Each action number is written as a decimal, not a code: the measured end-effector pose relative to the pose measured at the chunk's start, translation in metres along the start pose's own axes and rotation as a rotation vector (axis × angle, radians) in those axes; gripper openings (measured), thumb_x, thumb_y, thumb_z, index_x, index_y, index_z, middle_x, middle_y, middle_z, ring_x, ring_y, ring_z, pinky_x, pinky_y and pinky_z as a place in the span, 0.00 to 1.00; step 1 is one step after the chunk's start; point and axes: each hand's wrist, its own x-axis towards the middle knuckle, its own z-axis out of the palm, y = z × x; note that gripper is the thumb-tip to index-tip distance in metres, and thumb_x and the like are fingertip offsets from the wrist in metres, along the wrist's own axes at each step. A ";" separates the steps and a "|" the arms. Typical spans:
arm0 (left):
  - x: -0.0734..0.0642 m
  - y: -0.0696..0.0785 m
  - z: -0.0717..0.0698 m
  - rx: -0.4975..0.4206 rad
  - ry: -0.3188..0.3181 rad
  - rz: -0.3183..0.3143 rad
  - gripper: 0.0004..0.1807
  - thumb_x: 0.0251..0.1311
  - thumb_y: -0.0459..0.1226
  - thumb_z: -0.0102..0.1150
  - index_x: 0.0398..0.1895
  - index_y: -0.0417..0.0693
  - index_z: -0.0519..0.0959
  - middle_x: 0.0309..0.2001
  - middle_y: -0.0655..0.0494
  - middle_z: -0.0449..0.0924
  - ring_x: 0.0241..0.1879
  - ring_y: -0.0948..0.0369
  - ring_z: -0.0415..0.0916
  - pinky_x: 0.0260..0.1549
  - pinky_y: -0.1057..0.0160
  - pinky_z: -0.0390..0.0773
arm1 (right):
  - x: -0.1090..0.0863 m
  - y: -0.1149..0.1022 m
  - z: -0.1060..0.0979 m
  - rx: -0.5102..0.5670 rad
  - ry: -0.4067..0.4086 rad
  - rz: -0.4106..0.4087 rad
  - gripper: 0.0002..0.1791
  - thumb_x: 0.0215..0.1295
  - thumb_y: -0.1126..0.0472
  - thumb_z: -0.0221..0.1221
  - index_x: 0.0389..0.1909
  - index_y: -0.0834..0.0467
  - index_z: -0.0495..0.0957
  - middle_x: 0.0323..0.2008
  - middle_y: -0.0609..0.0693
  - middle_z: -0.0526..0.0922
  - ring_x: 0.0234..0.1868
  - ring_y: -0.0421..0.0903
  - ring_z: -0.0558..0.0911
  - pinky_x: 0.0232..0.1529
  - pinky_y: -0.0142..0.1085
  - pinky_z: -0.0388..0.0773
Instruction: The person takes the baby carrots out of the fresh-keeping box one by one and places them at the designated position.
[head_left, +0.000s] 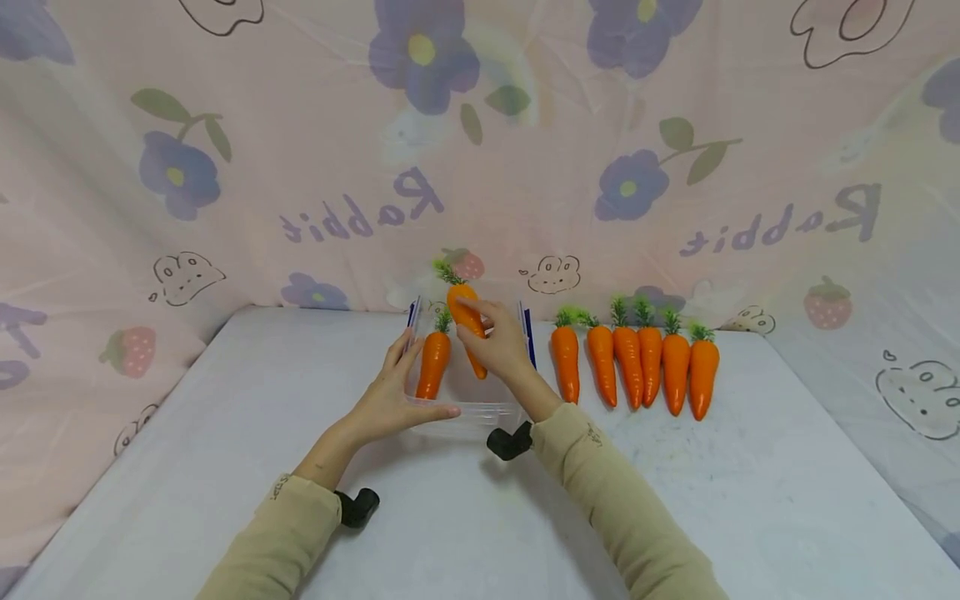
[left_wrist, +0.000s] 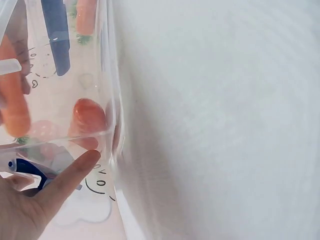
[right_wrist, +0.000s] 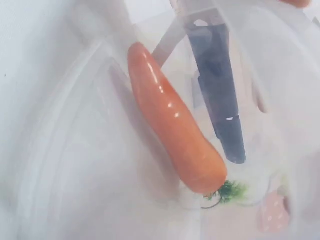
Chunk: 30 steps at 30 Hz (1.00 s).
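Note:
A clear plastic box (head_left: 480, 410) with blue side latches (head_left: 530, 340) stands on the white table. My left hand (head_left: 378, 396) grips its left side, the thumb along the near rim and the fingers against the side wall. Inside leans one orange carrot (head_left: 433, 367) with a green top; the right wrist view shows this carrot (right_wrist: 175, 125) lying slanted behind the clear plastic. My right hand (head_left: 501, 340) pinches another carrot (head_left: 466, 307) over the box, its leafy end up and its tip pointing down. In the left wrist view that held carrot (left_wrist: 14, 95) appears at the left edge.
Several more carrots (head_left: 600, 367) lie in a row right of the box, green tops toward the back. A patterned cloth (head_left: 495, 167) hangs behind the white table (head_left: 420, 517). A black wrist mount (head_left: 510, 442) sticks out near the box's front.

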 end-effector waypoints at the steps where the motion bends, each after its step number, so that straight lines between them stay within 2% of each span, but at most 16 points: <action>1: 0.000 0.000 0.000 0.002 -0.001 -0.003 0.66 0.39 0.62 0.72 0.77 0.55 0.43 0.77 0.57 0.27 0.75 0.42 0.41 0.64 0.32 0.55 | 0.000 0.000 0.000 0.018 0.016 -0.028 0.22 0.61 0.61 0.61 0.57 0.54 0.78 0.54 0.60 0.77 0.41 0.54 0.78 0.37 0.41 0.81; 4: 0.000 0.000 -0.001 0.013 -0.001 -0.005 0.66 0.39 0.62 0.72 0.77 0.55 0.42 0.77 0.57 0.27 0.75 0.42 0.40 0.64 0.33 0.55 | 0.000 0.000 -0.001 0.054 0.056 -0.105 0.21 0.60 0.62 0.61 0.57 0.56 0.78 0.55 0.60 0.77 0.41 0.55 0.78 0.38 0.42 0.81; 8: 0.000 0.000 -0.001 0.012 -0.002 -0.013 0.66 0.40 0.62 0.72 0.77 0.56 0.42 0.77 0.58 0.26 0.75 0.42 0.39 0.64 0.33 0.54 | -0.001 -0.001 -0.002 0.076 0.097 -0.137 0.22 0.61 0.61 0.61 0.57 0.53 0.78 0.56 0.59 0.76 0.41 0.53 0.78 0.38 0.40 0.81; 16: 0.000 0.000 0.002 0.011 -0.008 -0.019 0.66 0.39 0.63 0.71 0.77 0.56 0.42 0.77 0.57 0.26 0.75 0.42 0.40 0.64 0.33 0.55 | -0.004 0.000 -0.008 0.160 0.223 -0.117 0.22 0.59 0.63 0.63 0.56 0.54 0.79 0.54 0.58 0.77 0.38 0.55 0.80 0.34 0.32 0.80; 20: -0.001 0.002 0.001 0.000 -0.012 -0.023 0.66 0.38 0.63 0.72 0.77 0.58 0.42 0.77 0.56 0.26 0.75 0.42 0.41 0.63 0.32 0.55 | -0.010 0.002 -0.016 0.180 0.220 -0.085 0.22 0.60 0.63 0.63 0.58 0.53 0.78 0.57 0.56 0.76 0.40 0.54 0.78 0.36 0.35 0.81; 26: -0.001 0.003 -0.001 0.003 -0.011 -0.024 0.67 0.38 0.63 0.72 0.77 0.58 0.42 0.77 0.57 0.26 0.75 0.43 0.39 0.64 0.33 0.55 | -0.015 0.012 -0.031 0.180 0.243 -0.039 0.22 0.61 0.62 0.62 0.58 0.52 0.78 0.57 0.55 0.75 0.41 0.50 0.76 0.37 0.27 0.79; 30: -0.002 0.003 -0.002 0.007 -0.009 -0.022 0.67 0.38 0.63 0.72 0.77 0.56 0.42 0.77 0.57 0.26 0.75 0.43 0.39 0.65 0.34 0.54 | -0.020 0.017 -0.044 0.173 0.251 -0.011 0.22 0.62 0.62 0.62 0.58 0.52 0.78 0.57 0.55 0.75 0.40 0.50 0.76 0.35 0.25 0.78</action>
